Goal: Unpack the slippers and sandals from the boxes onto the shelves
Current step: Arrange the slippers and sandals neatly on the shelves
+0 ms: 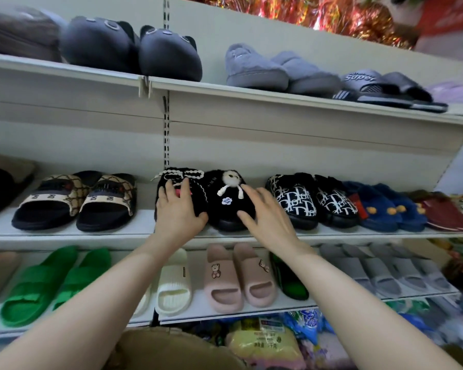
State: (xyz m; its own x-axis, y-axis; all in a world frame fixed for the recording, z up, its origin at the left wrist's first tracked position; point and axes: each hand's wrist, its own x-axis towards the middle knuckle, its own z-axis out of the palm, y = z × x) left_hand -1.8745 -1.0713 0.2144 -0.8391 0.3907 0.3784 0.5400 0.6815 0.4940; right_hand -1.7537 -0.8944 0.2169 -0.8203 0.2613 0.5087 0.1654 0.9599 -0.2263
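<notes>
A pair of black fuzzy slippers stands on the middle shelf [91,234]. The left slipper [199,192] has white braided trim, and my left hand [177,209] lies over its top with the thumb curled round its front. On the right slipper [225,206] is a small white doll charm. My right hand [267,217] rests against this slipper's right side with the fingers spread. Both slippers sit flat on the shelf, touching each other.
Patterned black slides [72,201] stand left of the pair and black-and-white printed slippers [294,201] right of it. The top shelf holds grey plush slippers [134,49]; the lower one holds green [38,284], white and pink slides [235,276]. A tan box [171,348] and bagged goods lie below.
</notes>
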